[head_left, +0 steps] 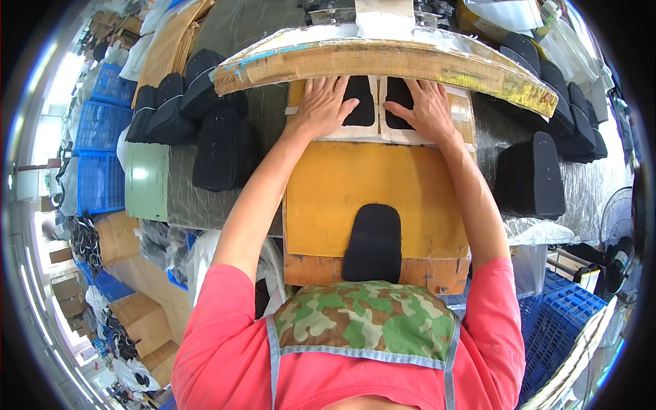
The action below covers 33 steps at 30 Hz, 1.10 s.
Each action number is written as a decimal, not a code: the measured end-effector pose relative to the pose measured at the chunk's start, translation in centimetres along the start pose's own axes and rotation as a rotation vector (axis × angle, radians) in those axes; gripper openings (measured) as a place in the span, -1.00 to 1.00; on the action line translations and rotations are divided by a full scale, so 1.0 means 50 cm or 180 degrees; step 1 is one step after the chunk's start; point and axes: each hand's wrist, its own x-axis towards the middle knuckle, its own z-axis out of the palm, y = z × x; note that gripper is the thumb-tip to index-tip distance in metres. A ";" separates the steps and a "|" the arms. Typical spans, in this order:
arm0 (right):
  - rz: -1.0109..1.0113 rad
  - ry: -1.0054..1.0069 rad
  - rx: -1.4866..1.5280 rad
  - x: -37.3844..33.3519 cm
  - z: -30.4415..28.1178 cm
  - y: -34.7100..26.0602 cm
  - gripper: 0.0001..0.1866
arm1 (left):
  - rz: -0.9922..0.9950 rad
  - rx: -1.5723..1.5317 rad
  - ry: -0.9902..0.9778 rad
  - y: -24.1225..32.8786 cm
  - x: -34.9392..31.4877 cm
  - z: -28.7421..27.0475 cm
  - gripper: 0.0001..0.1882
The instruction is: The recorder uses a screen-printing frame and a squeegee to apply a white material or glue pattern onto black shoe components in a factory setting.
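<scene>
Both arms reach forward beneath the near edge of a wooden press board. My left hand point(318, 108) lies flat, fingers stretched out, its thumb over a black insole-shaped piece point(360, 102). My right hand point(426, 112) is spread flat too, with its thumb on a second black piece point(398, 104). Both pieces sit side by side in a pale frame point(348, 134) at the far end of a yellow board point(321, 198). The board's edge hides their far ends and some fingertips. Closer to me, a loose black insole point(374, 239) rests on the yellow board.
The wooden press board point(383, 63) spans above the hands. Stacks of black insoles stand at left point(222, 150) and right point(531, 176). Blue crates point(102, 181) and cardboard boxes point(140, 321) are on the left; another blue crate point(560, 328) and a fan point(617, 215) are on the right.
</scene>
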 end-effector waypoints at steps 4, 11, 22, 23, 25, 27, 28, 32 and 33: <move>-0.0114 0.0064 0.0007 -0.003 0.002 0.001 -0.03 | 0.0025 0.0343 0.0141 0.009 -0.009 0.008 -0.32; 0.0014 -0.0215 0.0045 -0.003 -0.008 -0.004 -0.08 | 0.0096 -0.0170 -0.0056 -0.003 -0.017 -0.024 -0.38; 0.0269 0.0181 0.0530 -0.039 -0.050 0.014 -0.57 | -0.0189 -0.3193 0.2731 0.045 -0.109 -0.281 -0.42; 0.0109 0.0320 0.0499 -0.042 -0.063 -0.002 -0.59 | 0.0077 -0.2645 0.2386 0.030 -0.119 -0.297 -0.39; 0.0069 0.0131 0.0752 -0.061 -0.107 -0.040 -0.61 | -0.0138 -0.2779 0.2224 0.032 -0.146 -0.298 -0.39; 0.0204 -0.0389 0.1278 -0.095 -0.174 -0.090 -0.62 | -0.0169 -0.2833 0.2099 0.022 -0.175 -0.260 -0.43; 0.0276 -0.0728 0.1611 -0.107 -0.211 -0.123 -0.63 | -0.0224 -0.2790 0.2039 0.027 -0.205 -0.241 -0.45; 0.0076 -0.1940 0.2539 -0.098 -0.294 -0.175 -0.67 | -0.0892 -0.3206 0.1796 0.062 -0.279 -0.150 -0.66; -0.0076 -0.1416 0.2388 -0.077 -0.287 -0.168 -0.67 | -0.1012 -0.3313 0.1713 0.066 -0.286 -0.131 -0.74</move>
